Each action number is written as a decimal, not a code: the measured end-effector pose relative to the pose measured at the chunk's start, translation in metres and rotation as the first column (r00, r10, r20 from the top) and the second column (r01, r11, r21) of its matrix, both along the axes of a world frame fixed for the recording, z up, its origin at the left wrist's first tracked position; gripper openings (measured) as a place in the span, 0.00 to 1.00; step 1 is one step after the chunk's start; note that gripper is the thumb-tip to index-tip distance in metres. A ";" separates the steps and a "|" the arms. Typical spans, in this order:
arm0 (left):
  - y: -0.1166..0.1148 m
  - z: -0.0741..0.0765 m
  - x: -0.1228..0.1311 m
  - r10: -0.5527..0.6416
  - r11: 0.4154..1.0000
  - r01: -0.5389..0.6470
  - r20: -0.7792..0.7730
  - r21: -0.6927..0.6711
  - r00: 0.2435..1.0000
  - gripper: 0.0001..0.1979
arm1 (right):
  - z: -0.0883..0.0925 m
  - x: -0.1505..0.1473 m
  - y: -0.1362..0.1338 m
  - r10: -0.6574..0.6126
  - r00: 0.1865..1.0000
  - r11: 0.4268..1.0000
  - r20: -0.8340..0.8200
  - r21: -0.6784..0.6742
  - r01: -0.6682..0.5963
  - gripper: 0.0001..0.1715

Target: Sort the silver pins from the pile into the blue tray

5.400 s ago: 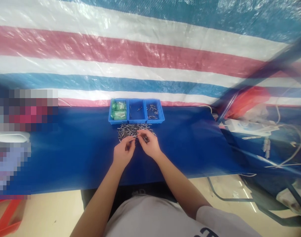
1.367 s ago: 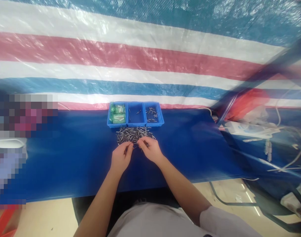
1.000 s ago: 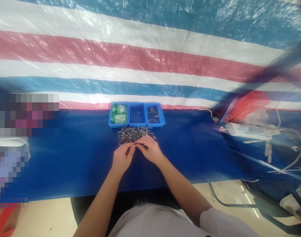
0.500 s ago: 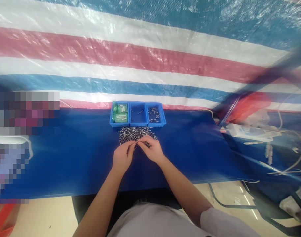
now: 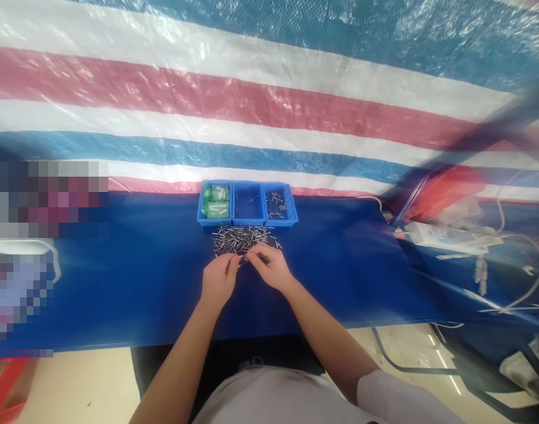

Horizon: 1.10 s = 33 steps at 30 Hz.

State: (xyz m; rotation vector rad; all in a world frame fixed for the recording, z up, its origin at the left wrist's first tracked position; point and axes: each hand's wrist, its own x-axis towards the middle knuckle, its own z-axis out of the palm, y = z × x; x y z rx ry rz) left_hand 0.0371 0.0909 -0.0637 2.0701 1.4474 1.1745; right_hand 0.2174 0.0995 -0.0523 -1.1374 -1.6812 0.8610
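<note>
A heap of small metal pins (image 5: 234, 238), slim and silvery-dark, lies on the blue table, just beyond my hands. My left hand (image 5: 220, 278) and my right hand (image 5: 269, 265) meet at the near edge of the heap, their fingers pinched close together. Between the fingertips shows a thin metal pin (image 5: 241, 263); both hands seem to grip it. Dark pins also show under the curled fingers of my right hand. Whether these are held in the palm or lie on the table, I cannot tell.
Behind the heap stand three joined blue bins: the left bin (image 5: 215, 222) holds green-wrapped packets, the middle bin (image 5: 248, 219) a few pins, the right bin (image 5: 281, 222) several. A striped tarp (image 5: 269, 100) hangs behind the table (image 5: 141, 282). Cables (image 5: 534, 282) and a white box (image 5: 432, 234) lie at right.
My hands have drawn slightly apart at the fingertips, so the thin pin between them shows more clearly. The heap and bins have stayed as they were.
</note>
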 end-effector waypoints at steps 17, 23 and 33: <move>-0.003 -0.007 0.002 0.039 0.996 -0.028 0.118 -0.087 0.992 0.10 | 0.005 -0.002 0.001 -0.086 0.918 0.963 -0.387 -0.267 -0.023 0.11; -0.002 -0.004 0.002 0.048 0.995 -0.038 0.098 -0.092 0.994 0.09 | 0.001 0.003 0.011 -0.287 0.802 0.928 -0.523 -0.359 0.098 0.13; 0.000 -0.006 0.003 0.034 0.995 -0.029 0.050 -0.097 0.998 0.09 | -0.003 0.030 0.032 -0.410 0.676 0.911 -0.612 -0.303 0.279 0.33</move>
